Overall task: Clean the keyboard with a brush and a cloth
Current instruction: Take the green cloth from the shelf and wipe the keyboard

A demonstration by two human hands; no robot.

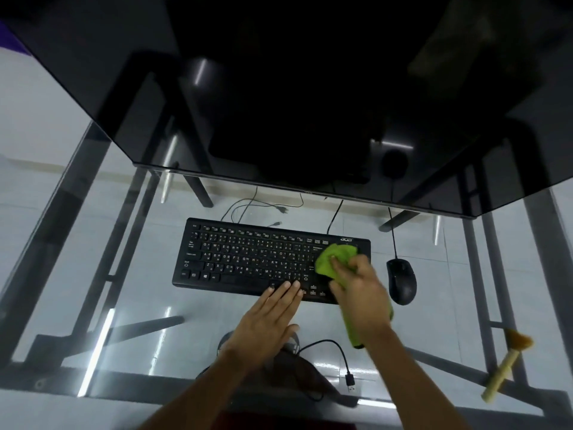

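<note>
- Right hand [361,290] is bunched around a green cloth [333,257], pressing the front of it down on the right end of the black keyboard [248,259], roughly where the enter key and number pad sit. Left hand [273,318] is open and flat, fingertips resting on the keyboard's near edge, so I'd say it's just pinning the board down.
- Keyboard sits on a glass desk [93,274], about middle, with its cable running off the back under the dark upper shelf [279,88].
- Biggest worry imo: glass is slick. If the left hand lets up while the right scrubs sideways, the whole board could slide.
- Mouse [401,280] is just beside the right end of the keyboard. A wide wipe to the right could knock it or snag its cord.
- Tail of the cloth hangs down past the wrist toward a loose USB cable [338,352] near the front edge. Could drag it around.
- Brush [505,367] is lying well off to the right, near the desk's front edge. An elbow swing might send it onto the floor.
- Pushing hard on the keys with a wadded cloth might catch a keycap edge. Can't tell if the keyboard is plugged in.
</note>
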